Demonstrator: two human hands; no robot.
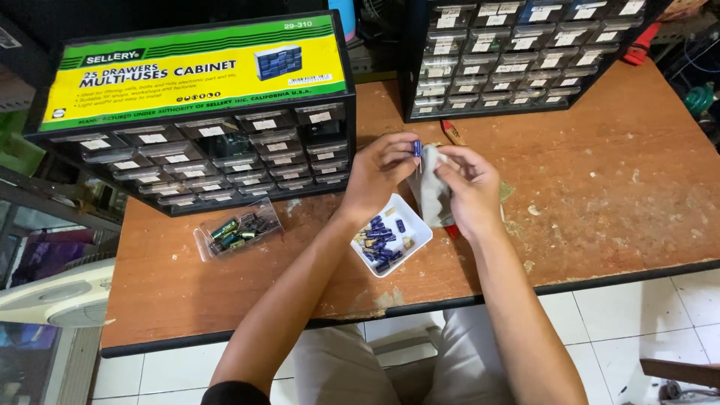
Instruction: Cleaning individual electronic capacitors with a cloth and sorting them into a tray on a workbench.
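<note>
Cabinets: two black drawer cabinets (202,142), (517,52) on worn wooden table (615,172).
Trays: one white tray (417,231) of blue capacitors; one clear drawer (202,244).
Left hand (379,176): fingertips pinching one blue capacitor (417,148).
Right hand (472,187): holding grey cloth (431,191), probably a wipe, just beside capacitor.

Two drawer cabinets (202,112), two hands (379,176), one white tray (409,244).

Worn wooden counter (615,180): two black multi-drawer cabinets, one left (225,161), one at rear (517,60); clear drawer of green components (238,229); white fan (60,296) on tiled floor (637,315).
</note>
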